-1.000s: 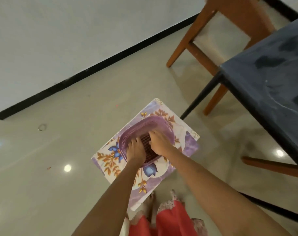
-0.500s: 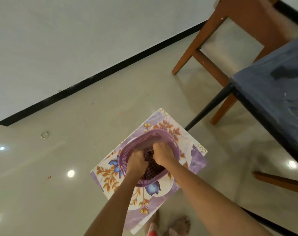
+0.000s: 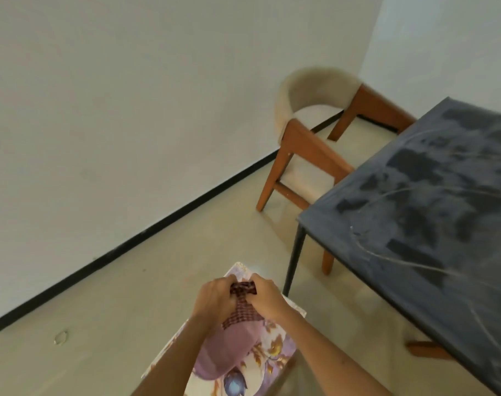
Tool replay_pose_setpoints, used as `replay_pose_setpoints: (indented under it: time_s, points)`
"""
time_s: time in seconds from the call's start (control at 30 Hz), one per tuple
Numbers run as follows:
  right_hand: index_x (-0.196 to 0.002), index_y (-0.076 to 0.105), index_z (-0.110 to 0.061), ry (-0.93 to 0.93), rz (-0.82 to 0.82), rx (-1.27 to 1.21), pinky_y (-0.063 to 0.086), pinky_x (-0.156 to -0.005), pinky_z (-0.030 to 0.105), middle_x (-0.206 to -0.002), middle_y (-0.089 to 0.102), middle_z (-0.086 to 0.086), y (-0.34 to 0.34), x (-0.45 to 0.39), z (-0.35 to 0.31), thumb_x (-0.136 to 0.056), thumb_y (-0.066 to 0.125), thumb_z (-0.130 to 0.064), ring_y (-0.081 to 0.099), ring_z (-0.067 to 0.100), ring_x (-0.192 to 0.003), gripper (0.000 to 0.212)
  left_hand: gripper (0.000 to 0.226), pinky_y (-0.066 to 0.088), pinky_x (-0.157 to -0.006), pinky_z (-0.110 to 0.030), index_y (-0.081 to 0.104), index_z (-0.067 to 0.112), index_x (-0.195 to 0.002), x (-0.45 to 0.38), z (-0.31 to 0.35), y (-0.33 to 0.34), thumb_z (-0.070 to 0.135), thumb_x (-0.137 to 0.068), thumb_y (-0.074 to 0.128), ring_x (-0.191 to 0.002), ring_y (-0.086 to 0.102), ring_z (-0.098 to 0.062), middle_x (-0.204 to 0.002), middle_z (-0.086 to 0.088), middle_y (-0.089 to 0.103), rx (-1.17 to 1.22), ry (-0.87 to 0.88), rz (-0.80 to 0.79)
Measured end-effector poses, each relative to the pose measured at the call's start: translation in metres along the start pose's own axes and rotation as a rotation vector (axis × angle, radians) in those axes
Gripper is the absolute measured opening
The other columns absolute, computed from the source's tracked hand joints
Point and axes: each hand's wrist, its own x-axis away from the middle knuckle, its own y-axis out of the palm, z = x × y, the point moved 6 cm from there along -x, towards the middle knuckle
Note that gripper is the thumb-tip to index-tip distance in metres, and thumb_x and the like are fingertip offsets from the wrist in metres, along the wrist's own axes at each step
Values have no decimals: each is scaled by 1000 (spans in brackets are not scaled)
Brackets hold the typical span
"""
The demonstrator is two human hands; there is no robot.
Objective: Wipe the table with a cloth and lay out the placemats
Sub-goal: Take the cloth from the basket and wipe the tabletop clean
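Head view: cloth (image 3: pixel 242 305) bunched upright between hands (image 3: pixel 240 298)

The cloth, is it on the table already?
No, both hands, the left hand and right hand, grip the checked cloth above the purple basket, away from the dusty table.

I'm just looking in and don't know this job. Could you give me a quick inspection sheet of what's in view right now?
Surface: dark table at right, its top streaked with pale dusty smears.
Job's things: checked cloth held above the purple basket, which sits on a floral placemat on the floor.
Clutter: small ring-shaped object on the floor near the wall.
Hands: left hand and right hand both grip the cloth.
Cables: nothing seen.
Surroundings: wooden chair with a pale cushion beside the table, white walls, black skirting, beige floor.
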Motion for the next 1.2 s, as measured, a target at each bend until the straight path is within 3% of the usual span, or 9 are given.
replay_pose_setpoints:
  time_s: [0.07, 0.17, 0.27, 0.37, 0.53, 0.77, 0.87, 1.03, 1.2]
  points:
    - [-95, 49, -16, -3, 84, -70, 47, -73, 36, -90, 61, 7, -45, 14, 1, -90, 52, -12, 60, 25, -85, 6, 38, 48, -73, -35, 64, 17, -98, -17, 45, -23, 25, -71, 38, -88, 63, -29, -94, -5, 71, 22, 86, -12]
    - [-111, 54, -10, 38, 211, -159, 49, -77, 38, -104, 64, 9, -121, 39, 19, -88, 55, -7, 62, 24, -96, 23, 31, 48, -81, -34, 63, 17, -105, -46, 119, -49, 14, -77, 52, -94, 62, -25, -102, -5, 68, 102, 171, 1]
    - [-114, 56, -11, 62, 365, -216, 45, -72, 28, -106, 62, 3, -196, 61, 40, -88, 59, -3, 59, 21, -99, 27, 29, 50, -89, -39, 60, 12, -109, -73, 192, -62, 6, -81, 56, -97, 61, -23, -105, -8, 66, 217, 267, 81]
    - [-116, 57, -12, 46, 472, -258, 45, -70, 23, -104, 60, 0, -263, 81, 60, -90, 57, 3, 59, 18, -98, 30, 23, 48, -88, -34, 56, 11, -110, -94, 263, -64, 6, -88, 49, -96, 56, -17, -106, -4, 59, 250, 327, 148]
    - [-118, 61, -15, 34, 621, -356, 54, -88, 36, -111, 64, 3, -346, 89, 103, -88, 54, 9, 60, 18, -104, 39, 30, 49, -88, -35, 51, 10, -119, -138, 348, -52, 1, -91, 46, -101, 56, -20, -119, -6, 53, 310, 367, 199]
    - [-132, 49, -27, 99, 724, -504, 56, -89, 40, -115, 58, -2, -420, 42, 180, -90, 58, 4, 59, 16, -105, 53, 25, 44, -88, -27, 52, 14, -118, -239, 418, -11, 6, -94, 45, -106, 54, -18, -119, -5, 55, 346, 288, 145]
    - [-128, 48, -27, 111, 771, -529, 56, -86, 34, -109, 59, -4, -451, 10, 209, -89, 57, 7, 60, 9, -98, 52, 16, 44, -81, -24, 53, 20, -108, -291, 437, 8, 11, -96, 47, -94, 55, -11, -108, 0, 59, 407, 227, 138]
    - [-114, 60, -28, 122, 798, -477, 53, -94, 37, -109, 64, -5, -504, -53, 244, -89, 55, 8, 61, 14, -105, 44, 13, 42, -80, -23, 56, 18, -105, -374, 474, 21, 13, -93, 55, -92, 55, -10, -104, 0, 59, 457, 192, 98]
    - [-139, 51, -14, 258, 822, -485, 42, -107, 41, -133, 59, 7, -553, -107, 289, -93, 56, 0, 52, 24, -125, 48, 26, 46, -93, -29, 56, 17, -116, -440, 499, 37, 16, -91, 62, -106, 56, -15, -113, 0, 59, 501, 214, 100]
